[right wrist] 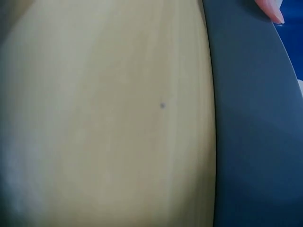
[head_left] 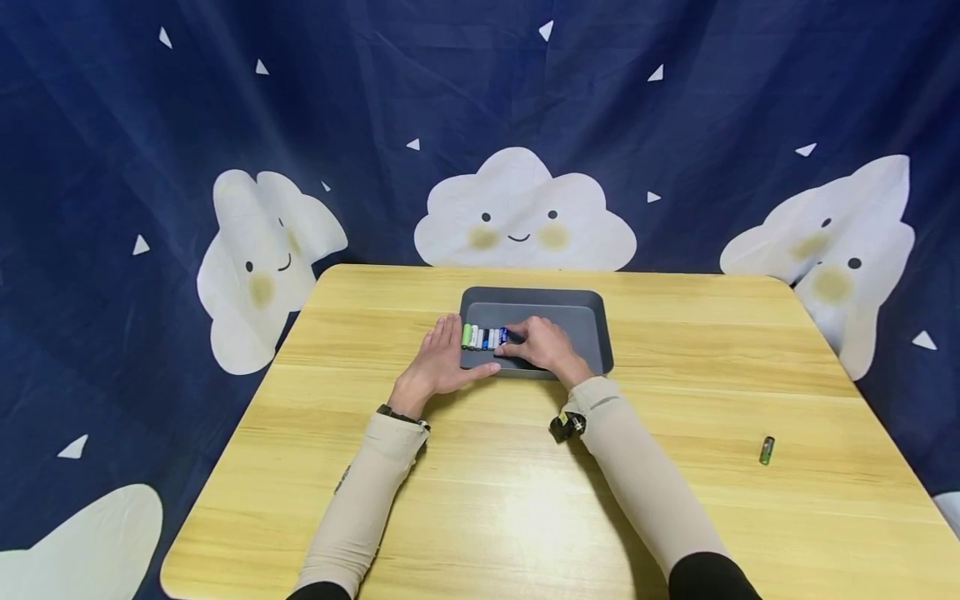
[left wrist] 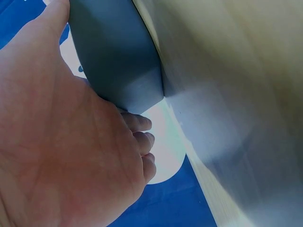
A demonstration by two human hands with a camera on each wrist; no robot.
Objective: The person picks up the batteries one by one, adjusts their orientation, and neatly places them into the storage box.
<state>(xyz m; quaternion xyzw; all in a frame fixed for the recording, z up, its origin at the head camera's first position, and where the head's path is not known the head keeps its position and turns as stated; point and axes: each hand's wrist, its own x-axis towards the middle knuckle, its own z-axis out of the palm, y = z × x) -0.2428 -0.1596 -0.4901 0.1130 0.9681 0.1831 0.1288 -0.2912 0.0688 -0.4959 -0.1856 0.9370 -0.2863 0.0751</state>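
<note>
Several batteries (head_left: 480, 337) stand side by side in a row within the grey tray (head_left: 577, 325), toward its left end. A bright green battery (head_left: 467, 336) is leftmost, a dark blue battery (head_left: 503, 336) rightmost. My right hand (head_left: 546, 342) reaches over the near rim and pinches the dark blue battery between thumb and forefinger. Along the tray's left side lies my left hand (head_left: 441, 360), fingers straight, thumb stretched across the near rim. In the left wrist view, that hand (left wrist: 71, 127) is against the tray's outer wall (left wrist: 118, 52). The right wrist view shows only a fingertip (right wrist: 272, 9) above the wall.
A lone green and dark battery (head_left: 767, 450) lies on the wooden table (head_left: 480, 517) at the right, well away from the tray. Behind the table's far edge hangs a dark blue curtain (head_left: 360, 100) with white clouds.
</note>
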